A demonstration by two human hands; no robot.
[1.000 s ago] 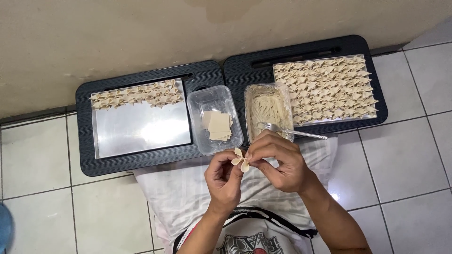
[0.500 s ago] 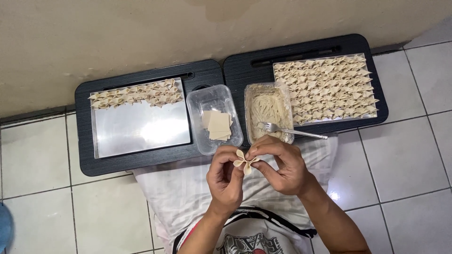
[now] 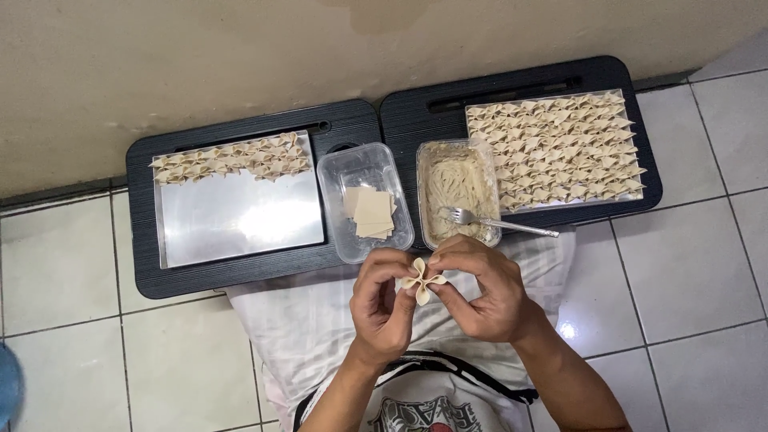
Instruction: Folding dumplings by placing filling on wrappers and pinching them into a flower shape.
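Barely shifted, left hand [image 3: 384, 308] and right hand [image 3: 480, 288] pinch the folded dumpling [image 3: 422, 280] (tiles [image 3: 680, 272] free alongside).

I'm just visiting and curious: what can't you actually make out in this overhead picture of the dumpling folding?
- Dumpling: the head view shows its folded flaps, but both hands, left hand and right hand, cover its sides, and the filling inside is hidden.
- Fork: tines sink into the paste in the tub.
- Wrappers: stacked, so their count is hidden.
- Blue object: cut off by the left edge.
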